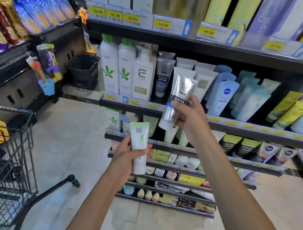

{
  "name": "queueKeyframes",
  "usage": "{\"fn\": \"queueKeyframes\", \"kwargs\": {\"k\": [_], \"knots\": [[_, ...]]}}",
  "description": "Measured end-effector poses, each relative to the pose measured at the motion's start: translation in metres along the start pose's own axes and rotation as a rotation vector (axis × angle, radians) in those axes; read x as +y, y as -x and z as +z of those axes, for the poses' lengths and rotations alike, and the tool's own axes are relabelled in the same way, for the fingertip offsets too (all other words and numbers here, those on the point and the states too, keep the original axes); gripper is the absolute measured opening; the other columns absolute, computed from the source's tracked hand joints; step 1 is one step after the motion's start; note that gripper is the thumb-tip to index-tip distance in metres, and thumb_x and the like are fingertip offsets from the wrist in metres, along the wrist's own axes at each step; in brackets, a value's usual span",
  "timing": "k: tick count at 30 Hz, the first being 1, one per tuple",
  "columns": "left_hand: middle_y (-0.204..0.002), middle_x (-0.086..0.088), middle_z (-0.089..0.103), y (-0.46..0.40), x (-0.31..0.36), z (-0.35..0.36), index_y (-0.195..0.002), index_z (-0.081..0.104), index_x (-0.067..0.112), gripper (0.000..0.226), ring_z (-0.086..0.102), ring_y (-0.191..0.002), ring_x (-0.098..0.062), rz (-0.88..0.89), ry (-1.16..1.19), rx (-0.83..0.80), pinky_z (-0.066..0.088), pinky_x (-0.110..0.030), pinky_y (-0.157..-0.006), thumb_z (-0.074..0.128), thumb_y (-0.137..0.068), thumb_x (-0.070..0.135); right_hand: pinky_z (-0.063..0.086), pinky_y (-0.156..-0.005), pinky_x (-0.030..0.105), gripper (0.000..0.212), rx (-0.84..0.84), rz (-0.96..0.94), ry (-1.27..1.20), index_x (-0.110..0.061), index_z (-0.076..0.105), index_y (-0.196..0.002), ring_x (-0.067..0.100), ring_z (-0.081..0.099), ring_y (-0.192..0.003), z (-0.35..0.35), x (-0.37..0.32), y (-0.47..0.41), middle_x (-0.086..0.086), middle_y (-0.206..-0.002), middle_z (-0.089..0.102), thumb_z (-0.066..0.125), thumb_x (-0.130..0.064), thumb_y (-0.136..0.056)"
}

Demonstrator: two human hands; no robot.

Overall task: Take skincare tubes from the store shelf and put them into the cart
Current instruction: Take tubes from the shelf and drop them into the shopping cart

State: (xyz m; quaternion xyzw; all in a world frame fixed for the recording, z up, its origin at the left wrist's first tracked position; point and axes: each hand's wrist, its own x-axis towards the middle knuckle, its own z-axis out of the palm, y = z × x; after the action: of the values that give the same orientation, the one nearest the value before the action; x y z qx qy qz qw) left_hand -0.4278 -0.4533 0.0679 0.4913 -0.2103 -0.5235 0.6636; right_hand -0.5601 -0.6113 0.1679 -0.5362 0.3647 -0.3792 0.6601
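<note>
While the left hand (128, 155) grips a green-and-white plastic tube (138, 148) and the right hand (189, 116) a silver men's tube (177, 101), both must likely swing left to the black wire cart (3, 151).

Two hands, left hand (128, 155) and right hand (189, 116), one tube apiece: green-white tube (139, 146), silver tube (178, 101). One cart (1, 151) near left. One black basket (83, 70) farther off.

Black shelf (242, 129) holds upright tubes (222, 98); white bottles (108, 69) at left end

Glossy silver plastic tube (178, 101), matt green-white tube (139, 146), black wire-metal cart (0, 171), smooth tiled floor (75, 143).
</note>
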Motion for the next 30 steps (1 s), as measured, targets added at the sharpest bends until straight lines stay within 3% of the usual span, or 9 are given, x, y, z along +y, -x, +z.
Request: {"fn": "queueKeyframes", "kwargs": {"k": [5,7,13,18,23,30], "knots": [[-0.116,-0.021,0.072,-0.015,0.004,-0.007,-0.134,0.054,0.014,0.054,0.072,-0.095,-0.031,0.009,0.018,0.018,0.059,-0.037,-0.077,0.064,-0.088,-0.013,0.061,-0.091,0.049,0.041,-0.043,-0.013,0.090,-0.015,0.063,-0.121,0.028,0.073,-0.106,0.012,-0.027,-0.027,0.008,-0.114,0.075,0.079,-0.005,-0.085],[-0.110,-0.018,0.074,-0.020,0.005,-0.008,-0.134,0.054,0.014,0.054,0.072,-0.093,-0.031,0.018,0.012,0.009,0.060,-0.038,-0.079,0.064,-0.088,-0.013,0.060,-0.093,0.050,0.034,-0.055,-0.014,0.133,-0.015,0.065,-0.115,0.032,0.071,-0.109,0.016,-0.033,-0.036,0.013,-0.116,0.074,0.080,-0.006,-0.086],[-0.115,-0.019,0.073,-0.029,0.009,-0.010,-0.135,0.054,0.017,0.056,0.073,-0.095,-0.030,0.043,0.012,0.005,0.057,-0.038,-0.079,0.065,-0.088,-0.011,0.061,-0.083,0.043,0.012,-0.102,-0.022,0.212,-0.009,0.068,-0.102,0.029,0.068,-0.092,0.023,-0.050,-0.058,0.012,-0.099,0.071,0.072,-0.006,-0.092],[-0.117,-0.021,0.072,-0.035,0.008,-0.012,-0.136,0.053,0.016,0.057,0.073,-0.095,-0.032,0.054,0.018,0.005,0.058,-0.041,-0.079,0.065,-0.088,-0.011,0.063,-0.084,0.041,0.022,-0.100,-0.152,0.387,-0.017,0.068,-0.101,0.023,0.074,-0.090,0.026,-0.063,-0.068,0.004,-0.098,0.075,0.080,-0.005,-0.086],[-0.117,-0.018,0.073,-0.037,0.007,-0.015,-0.137,0.052,0.019,0.058,0.072,-0.099,-0.033,0.045,0.012,0.002,0.057,-0.042,-0.079,0.067,-0.088,-0.009,0.052,-0.068,0.019,0.033,-0.113,-0.312,0.690,-0.032,0.063,-0.102,0.001,0.070,-0.085,0.029,-0.078,-0.072,-0.010,-0.095,0.073,0.082,-0.012,-0.084],[-0.113,-0.016,0.075,-0.038,0.007,-0.016,-0.135,0.053,0.018,0.057,0.074,-0.097,-0.030,0.035,0.025,0.010,0.057,-0.040,-0.079,0.065,-0.088,-0.011,0.058,-0.073,0.040,0.045,-0.190,-0.394,0.962,-0.027,0.058,-0.113,0.021,0.071,-0.084,0.028,-0.084,-0.085,0.002,-0.092,0.074,0.088,-0.019,-0.079]]}}
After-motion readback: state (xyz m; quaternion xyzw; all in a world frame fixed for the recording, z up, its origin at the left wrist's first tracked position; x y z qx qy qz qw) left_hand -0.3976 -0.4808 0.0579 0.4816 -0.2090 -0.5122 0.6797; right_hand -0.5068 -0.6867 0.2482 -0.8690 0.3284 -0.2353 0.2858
